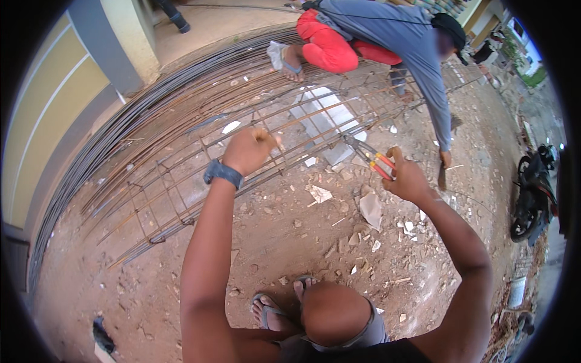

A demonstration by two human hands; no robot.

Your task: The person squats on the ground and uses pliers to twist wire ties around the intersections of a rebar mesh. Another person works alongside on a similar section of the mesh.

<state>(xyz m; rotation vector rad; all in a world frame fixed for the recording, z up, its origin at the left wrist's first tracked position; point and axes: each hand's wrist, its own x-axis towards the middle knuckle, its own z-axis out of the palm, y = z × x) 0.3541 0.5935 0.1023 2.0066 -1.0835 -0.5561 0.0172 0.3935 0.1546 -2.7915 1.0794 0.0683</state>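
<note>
Rebar cage [330, 146]: tying seems in hand, calling next for steady twisting; right hand [409, 180], fingers round pliers [380, 169], 2 o'clock; left hand [247, 151], fingers curled, contents unclear.

No lettering, number or sign can be read anywhere in view. The orange-handled pliers [382, 167] give no legible marking, nor does the dark wristband [223, 175]. The parked motorcycle [534, 195] and the white bucket [517, 293] sit too small near the rim to make out any print. The yellow wall [66, 109] bears only pale stripes (decoration, by the look of them, rather than writing).
</note>
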